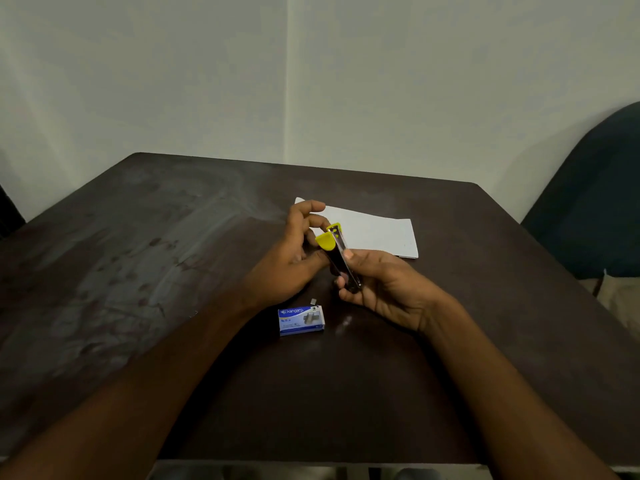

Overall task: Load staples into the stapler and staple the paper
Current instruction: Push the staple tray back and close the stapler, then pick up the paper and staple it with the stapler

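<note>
A small stapler (337,252) with a yellow cap and a dark metal body is held tilted above the dark table, its yellow end pointing away from me. My right hand (384,289) grips its lower half, thumb on top. My left hand (294,254) touches the stapler's left side near the yellow part, fingers loosely curled. I cannot tell whether the left fingers pinch anything. A blue staple box (300,320) lies closed on the table just below my hands. A tiny strip of staples (313,301) lies beside the box's far edge. White paper (377,233) lies flat behind the hands.
The dark brown table (138,271) has smudged marks over its left half. A dark chair back (595,209) stands past the table's right edge. A pale wall rises behind the far edge.
</note>
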